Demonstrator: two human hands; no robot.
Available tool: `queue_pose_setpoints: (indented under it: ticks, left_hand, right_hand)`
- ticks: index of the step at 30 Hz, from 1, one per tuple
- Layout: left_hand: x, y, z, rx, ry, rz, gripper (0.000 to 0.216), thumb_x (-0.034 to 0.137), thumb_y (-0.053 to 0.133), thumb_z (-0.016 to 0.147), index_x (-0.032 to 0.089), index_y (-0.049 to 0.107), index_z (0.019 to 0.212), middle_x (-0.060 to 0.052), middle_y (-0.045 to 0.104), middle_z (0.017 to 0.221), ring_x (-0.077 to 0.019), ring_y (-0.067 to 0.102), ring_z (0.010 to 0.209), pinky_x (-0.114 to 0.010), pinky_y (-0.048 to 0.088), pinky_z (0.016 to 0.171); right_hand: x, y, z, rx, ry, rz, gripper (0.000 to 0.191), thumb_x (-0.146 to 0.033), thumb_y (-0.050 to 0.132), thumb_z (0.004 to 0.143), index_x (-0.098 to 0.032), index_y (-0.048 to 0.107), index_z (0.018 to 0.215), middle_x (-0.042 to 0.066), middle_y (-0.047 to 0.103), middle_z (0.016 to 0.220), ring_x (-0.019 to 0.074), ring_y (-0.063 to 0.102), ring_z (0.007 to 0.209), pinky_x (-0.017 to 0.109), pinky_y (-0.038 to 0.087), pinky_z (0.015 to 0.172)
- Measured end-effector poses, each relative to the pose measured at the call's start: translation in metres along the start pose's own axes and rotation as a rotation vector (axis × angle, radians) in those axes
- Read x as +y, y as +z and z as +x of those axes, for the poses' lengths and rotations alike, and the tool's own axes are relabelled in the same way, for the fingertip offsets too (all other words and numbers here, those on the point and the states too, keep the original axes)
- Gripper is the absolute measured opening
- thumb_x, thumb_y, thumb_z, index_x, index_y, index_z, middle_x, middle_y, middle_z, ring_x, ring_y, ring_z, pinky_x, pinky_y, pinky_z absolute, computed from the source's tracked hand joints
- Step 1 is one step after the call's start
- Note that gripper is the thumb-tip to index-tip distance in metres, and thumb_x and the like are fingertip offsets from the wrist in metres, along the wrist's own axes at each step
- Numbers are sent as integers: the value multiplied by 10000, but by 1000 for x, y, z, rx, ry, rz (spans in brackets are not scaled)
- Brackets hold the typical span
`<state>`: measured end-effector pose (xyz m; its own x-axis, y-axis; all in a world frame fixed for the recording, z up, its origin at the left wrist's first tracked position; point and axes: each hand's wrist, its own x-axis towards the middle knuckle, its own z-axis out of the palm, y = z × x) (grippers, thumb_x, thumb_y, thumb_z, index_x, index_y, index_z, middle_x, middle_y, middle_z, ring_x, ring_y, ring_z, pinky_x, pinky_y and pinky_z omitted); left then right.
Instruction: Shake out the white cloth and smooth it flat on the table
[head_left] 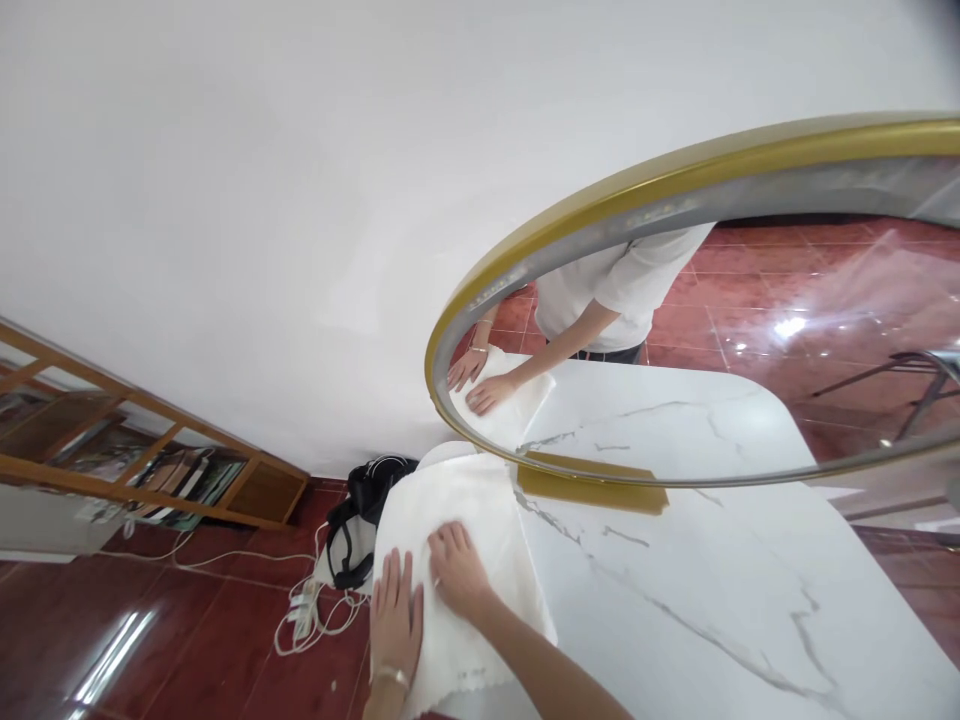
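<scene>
A white cloth [480, 500] with a zigzag-cut edge lies spread over the left end of a white marble-patterned table [675, 600]. My left hand [396, 610], a bracelet at its wrist, rests flat near the cloth's left edge with fingers stretched out. To its right, my right hand [456, 570] presses on the cloth, palm down, its fingers slightly bent. I see nothing held in either hand. Both hands and the cloth also appear in the gold-framed mirror [637, 190] standing on the table.
The mirror's gold base [592, 485] sits just right of the cloth. Against the white wall [225, 200] stands a wooden shelf [262, 490] with books. A black bag [367, 495] and white cables [304, 615] lie left of the table, above the red tiled floor [210, 640].
</scene>
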<state>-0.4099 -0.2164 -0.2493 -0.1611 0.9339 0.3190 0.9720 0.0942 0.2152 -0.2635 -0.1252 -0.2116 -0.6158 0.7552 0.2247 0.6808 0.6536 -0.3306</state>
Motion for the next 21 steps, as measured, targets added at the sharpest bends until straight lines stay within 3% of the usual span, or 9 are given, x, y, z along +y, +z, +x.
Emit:
queue_pose_setpoints:
  ticks: [3, 5, 7, 10, 14, 18, 21]
  left_hand:
    - [-4, -12, -43, -20, -43, 40, 595, 332, 345, 947, 272, 156, 1508, -62, 225, 1571, -280, 196, 1443, -529, 312, 1115]
    - [0, -13, -59, 40, -111, 78, 619, 347, 353, 943, 287, 114, 1511, -64, 152, 1589, -320, 153, 1447, -570, 321, 1091]
    - [9, -9, -67, 117, -142, 108, 614, 349, 347, 942, 303, 111, 1508, -72, 113, 1594, -352, 144, 1442, -612, 298, 1078]
    - [34, -1, -71, 142, -100, 103, 608, 349, 351, 937, 317, 133, 1503, -79, 183, 1581, -338, 198, 1434, -621, 228, 1100]
    - [77, 12, -74, 23, 47, 68, 648, 389, 413, 910, 299, 160, 1500, -82, 321, 1532, -310, 242, 1425, -590, 216, 1118]
    - [125, 31, -72, -6, 151, 33, 686, 384, 449, 885, 296, 153, 1498, -73, 362, 1510, -315, 271, 1414, -576, 256, 1107]
    - [164, 50, -67, 9, 237, -8, 710, 338, 468, 865, 307, 144, 1496, -70, 393, 1491, -317, 326, 1390, -564, 294, 1090]
  right_hand:
    - [-16, -19, -39, -70, -164, 117, 545, -479, 442, 922, -179, 448, 1376, 163, 391, 1460, 337, 313, 1366, 533, 231, 1121]
    - [-18, -34, -60, -151, -226, 212, 591, -537, 387, 932, -211, 386, 1425, 153, 218, 1549, 339, 146, 1434, 568, 140, 1140]
    - [-14, -49, -76, -211, -234, 276, 624, -563, 355, 936, -209, 343, 1451, 143, 143, 1568, 313, 57, 1451, 567, 82, 1152]
    - [2, -65, -96, -230, -226, 310, 673, -588, 355, 929, -216, 275, 1485, 120, 114, 1571, 290, 39, 1455, 538, 19, 1167]
    - [36, -70, -131, -196, -236, 238, 752, -605, 414, 901, -253, 160, 1516, 107, 41, 1572, 305, 62, 1450, 533, -24, 1166]
    - [74, -58, -177, -35, -184, -6, 863, -632, 527, 818, -243, 190, 1511, 139, 116, 1561, 347, 192, 1422, 569, 38, 1157]
    - [100, -48, -210, 201, -91, -316, 728, -445, 585, 823, -260, 313, 1473, 113, 326, 1505, 319, 303, 1389, 558, 99, 1159]
